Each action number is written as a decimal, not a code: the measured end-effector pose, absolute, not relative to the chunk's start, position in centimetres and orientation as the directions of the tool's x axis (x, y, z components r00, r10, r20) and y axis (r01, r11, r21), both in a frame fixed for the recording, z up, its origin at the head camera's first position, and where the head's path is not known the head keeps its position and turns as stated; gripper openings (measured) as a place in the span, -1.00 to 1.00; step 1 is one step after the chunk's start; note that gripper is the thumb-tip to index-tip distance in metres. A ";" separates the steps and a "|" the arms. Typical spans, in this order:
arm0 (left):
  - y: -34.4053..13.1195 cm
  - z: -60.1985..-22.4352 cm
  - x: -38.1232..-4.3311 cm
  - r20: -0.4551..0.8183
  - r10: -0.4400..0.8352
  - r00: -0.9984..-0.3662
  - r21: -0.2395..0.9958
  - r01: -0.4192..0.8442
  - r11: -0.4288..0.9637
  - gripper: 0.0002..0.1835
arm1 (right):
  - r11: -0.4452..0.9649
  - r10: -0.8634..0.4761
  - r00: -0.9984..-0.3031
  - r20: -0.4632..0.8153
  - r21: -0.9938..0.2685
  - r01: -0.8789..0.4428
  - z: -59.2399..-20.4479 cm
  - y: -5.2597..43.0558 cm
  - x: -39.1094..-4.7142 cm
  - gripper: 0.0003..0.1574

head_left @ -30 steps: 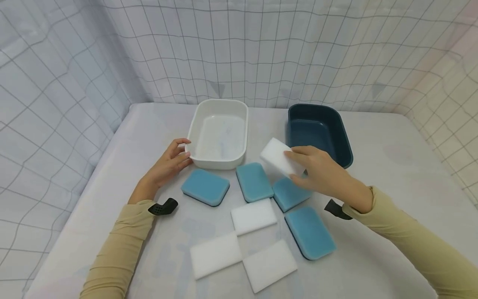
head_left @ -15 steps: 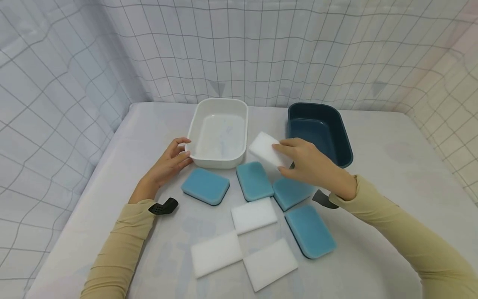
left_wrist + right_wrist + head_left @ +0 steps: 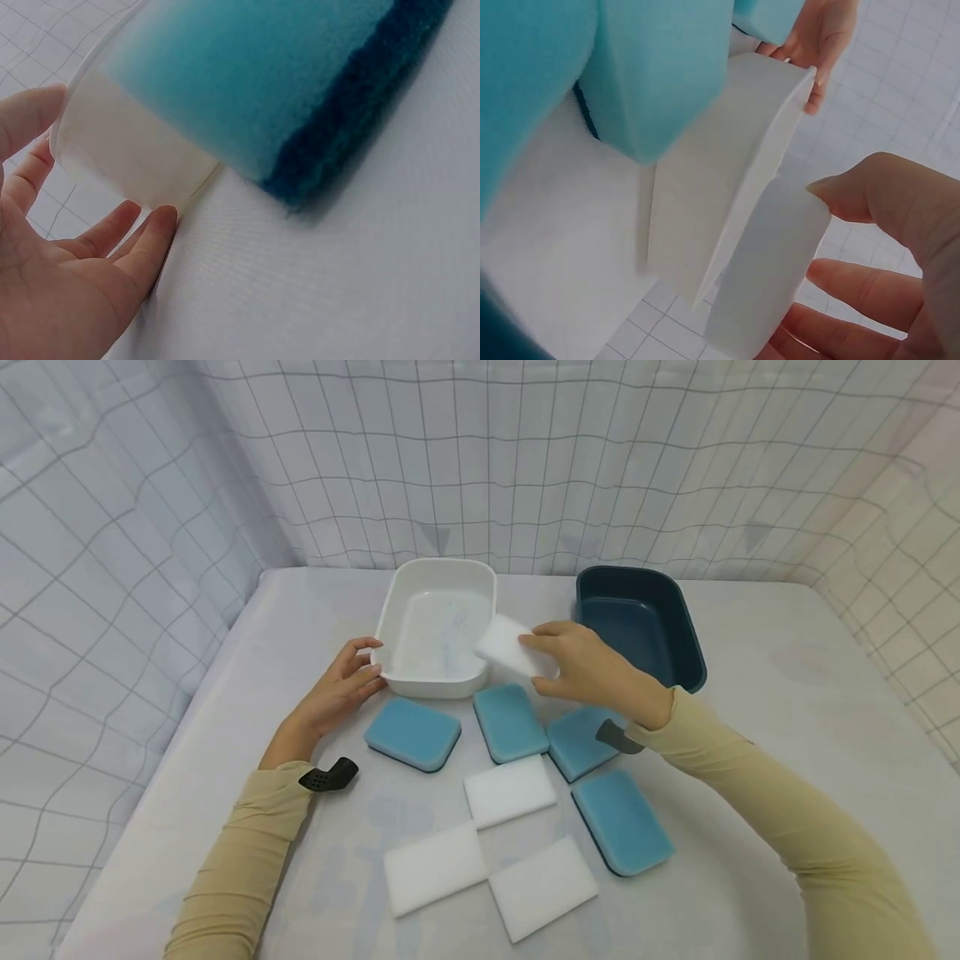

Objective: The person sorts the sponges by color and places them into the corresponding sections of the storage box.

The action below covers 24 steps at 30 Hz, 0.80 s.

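Note:
My right hand pinches a white melamine sponge between thumb and fingers, held aloft beside the right rim of the white bin. The right wrist view shows the same sponge lying across the thumb and fingertips, close to the bin's wall. My left hand rests its fairly straight fingers against the bin's left front side. In the left wrist view those fingertips touch its outer wall. A blue sponge with a dark scouring layer stands large before that camera.
A dark blue bin stands at the back right. Blue sponges with dark undersides lie in front of the bins, several in all. Nearer the front lie white sponges. A gridded cloth hangs behind the table.
My right hand has carried the white sponge leftward and slightly away from me, from near the dark bin to the white bin's right rim. My left hand has stayed at the white bin.

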<state>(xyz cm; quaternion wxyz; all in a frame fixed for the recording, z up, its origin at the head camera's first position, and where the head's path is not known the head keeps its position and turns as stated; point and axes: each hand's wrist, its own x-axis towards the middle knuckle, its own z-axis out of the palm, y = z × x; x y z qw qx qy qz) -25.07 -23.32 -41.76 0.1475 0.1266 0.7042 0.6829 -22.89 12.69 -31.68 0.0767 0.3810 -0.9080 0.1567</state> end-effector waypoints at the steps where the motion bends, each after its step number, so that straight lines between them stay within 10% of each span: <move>1: -23.3 -41.8 -25.1 -0.034 0.382 -0.923 0.999 -0.023 0.035 -0.66 | 0.661 -0.668 -0.702 0.249 -0.236 -0.712 -31.6 12.5 -23.0 -0.35; 24: -23.1 -41.6 -24.9 -0.043 0.383 -0.923 0.999 -0.039 0.018 -0.67 | 0.664 -0.682 -0.717 0.143 -0.289 -0.689 -31.5 8.5 -26.9 -0.37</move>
